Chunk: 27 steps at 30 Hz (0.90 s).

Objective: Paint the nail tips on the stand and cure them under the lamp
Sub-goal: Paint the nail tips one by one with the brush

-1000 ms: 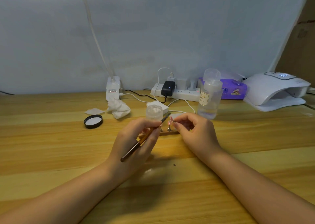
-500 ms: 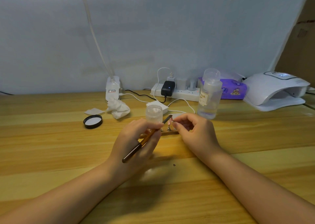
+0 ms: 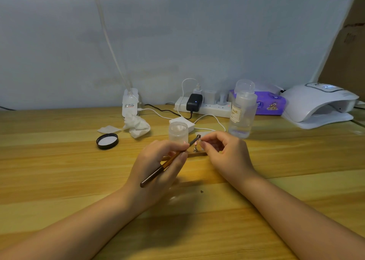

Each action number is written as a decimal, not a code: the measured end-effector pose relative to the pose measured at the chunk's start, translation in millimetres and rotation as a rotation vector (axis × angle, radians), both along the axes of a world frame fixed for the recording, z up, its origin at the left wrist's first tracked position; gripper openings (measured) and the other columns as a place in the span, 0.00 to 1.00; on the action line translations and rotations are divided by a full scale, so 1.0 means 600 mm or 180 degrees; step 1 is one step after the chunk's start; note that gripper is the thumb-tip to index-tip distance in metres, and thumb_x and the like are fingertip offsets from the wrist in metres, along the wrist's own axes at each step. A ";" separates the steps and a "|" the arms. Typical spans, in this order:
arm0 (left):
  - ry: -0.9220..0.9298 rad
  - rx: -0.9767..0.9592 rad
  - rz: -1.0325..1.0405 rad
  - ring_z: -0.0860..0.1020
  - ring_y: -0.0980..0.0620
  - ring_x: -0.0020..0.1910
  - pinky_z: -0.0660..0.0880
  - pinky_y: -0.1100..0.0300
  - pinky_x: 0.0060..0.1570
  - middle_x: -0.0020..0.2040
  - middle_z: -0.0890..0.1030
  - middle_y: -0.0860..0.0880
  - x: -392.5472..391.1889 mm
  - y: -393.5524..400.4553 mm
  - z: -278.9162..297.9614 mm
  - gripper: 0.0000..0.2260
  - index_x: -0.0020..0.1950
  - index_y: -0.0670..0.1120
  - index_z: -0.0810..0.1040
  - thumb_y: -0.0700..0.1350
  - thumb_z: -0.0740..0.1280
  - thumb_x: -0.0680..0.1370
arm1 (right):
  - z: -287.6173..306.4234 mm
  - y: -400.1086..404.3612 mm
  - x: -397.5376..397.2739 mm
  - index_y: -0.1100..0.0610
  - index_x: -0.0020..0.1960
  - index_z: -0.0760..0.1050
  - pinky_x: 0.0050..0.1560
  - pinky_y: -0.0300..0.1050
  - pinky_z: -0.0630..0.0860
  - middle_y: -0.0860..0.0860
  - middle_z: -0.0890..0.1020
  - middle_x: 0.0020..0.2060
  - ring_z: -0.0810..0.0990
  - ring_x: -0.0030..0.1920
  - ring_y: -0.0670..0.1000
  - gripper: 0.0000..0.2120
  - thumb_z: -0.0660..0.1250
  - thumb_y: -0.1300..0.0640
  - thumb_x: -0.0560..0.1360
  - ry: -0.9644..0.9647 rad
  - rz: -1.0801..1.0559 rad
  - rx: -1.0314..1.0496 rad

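Observation:
My left hand grips a brown nail brush, its bristle end angled up and right to a nail tip. My right hand pinches that small nail tip between thumb and forefinger, just above the wooden stand on the table. One metal peg of the stand shows between my hands; the rest of the stand is hidden behind my fingers. The white curing lamp sits at the far right of the table, its display lit.
A small clear jar stands just behind my left hand, its black lid lying to the left near crumpled wipes. A clear liquid bottle, a power strip with cables and a purple tissue pack line the back.
The brush tip has crept slightly up and right along the nail tip. Both hands otherwise stay in place.

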<state>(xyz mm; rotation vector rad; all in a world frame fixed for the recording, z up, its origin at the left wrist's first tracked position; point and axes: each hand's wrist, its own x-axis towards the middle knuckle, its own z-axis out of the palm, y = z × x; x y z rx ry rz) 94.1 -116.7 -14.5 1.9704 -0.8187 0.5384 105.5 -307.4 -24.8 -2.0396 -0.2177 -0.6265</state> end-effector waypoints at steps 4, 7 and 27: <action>-0.0052 -0.0206 -0.0109 0.80 0.51 0.47 0.76 0.53 0.47 0.45 0.84 0.50 -0.004 0.004 -0.005 0.12 0.49 0.45 0.83 0.50 0.64 0.76 | -0.001 -0.001 0.000 0.51 0.46 0.80 0.40 0.28 0.74 0.43 0.82 0.37 0.80 0.40 0.40 0.07 0.71 0.62 0.73 0.0013 -0.0004 0.0006; -0.0087 -0.0233 0.0035 0.81 0.52 0.48 0.75 0.55 0.47 0.46 0.84 0.51 -0.004 0.001 -0.003 0.11 0.53 0.48 0.81 0.51 0.63 0.76 | -0.001 -0.001 0.000 0.51 0.47 0.81 0.39 0.28 0.74 0.43 0.82 0.37 0.79 0.40 0.40 0.06 0.71 0.61 0.73 0.0006 0.0008 0.0020; -0.0130 -0.0034 -0.0067 0.79 0.51 0.49 0.75 0.55 0.48 0.48 0.83 0.51 -0.003 0.002 -0.002 0.12 0.51 0.45 0.82 0.49 0.64 0.75 | 0.001 0.001 -0.002 0.53 0.47 0.81 0.39 0.27 0.73 0.42 0.81 0.37 0.79 0.40 0.37 0.05 0.70 0.61 0.74 -0.0004 0.0014 -0.0007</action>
